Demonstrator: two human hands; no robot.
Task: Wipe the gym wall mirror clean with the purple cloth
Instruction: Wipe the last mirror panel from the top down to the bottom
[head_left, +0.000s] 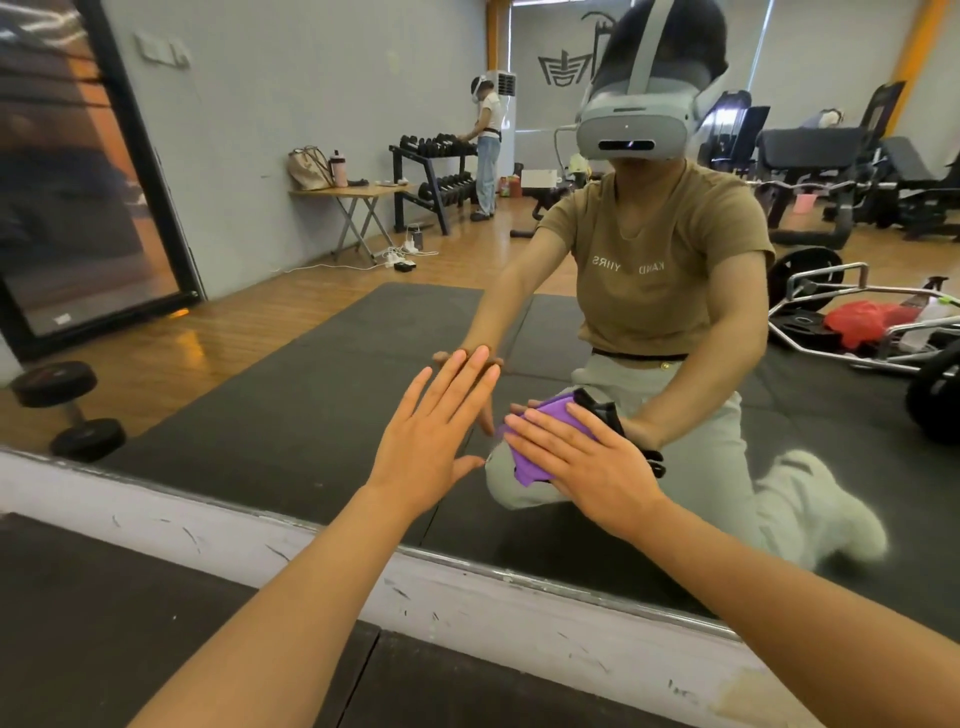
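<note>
The wall mirror (311, 374) fills most of the view, its lower edge running just above a white baseboard. My left hand (439, 431) lies flat against the glass with straight, spread fingers, fingertips meeting their reflection. My right hand (582, 462) presses the purple cloth (524, 457) flat onto the mirror low down, with fingers straight over it. Purple cloth shows at the fingertips and below the hand; the rest is hidden under the palm. The reflection shows a kneeling person with a headset.
The scuffed white baseboard (363, 566) separates the mirror from the black floor mat (156, 613) that I am on. Reflected in the glass are a dumbbell (67, 410), a folding table, a dumbbell rack with another person, benches and a barbell frame.
</note>
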